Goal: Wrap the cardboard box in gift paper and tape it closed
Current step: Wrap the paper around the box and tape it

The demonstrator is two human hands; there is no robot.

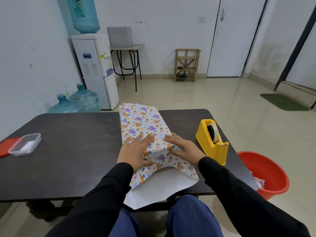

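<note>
Centre frame, the box (143, 124) lies on the table (68, 142), paper (159, 185) already round it. The left hand (136, 151) and right hand (183, 149) press flat, fingers straight, creasing the near end. Next, likely, tape from the dispenser (212, 141) at right.

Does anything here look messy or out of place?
Only the gift paper: its loose near end hangs unevenly over the table edge, white side up, not yet folded. The left hand and right hand press it flat. Nothing looks torn.
</note>
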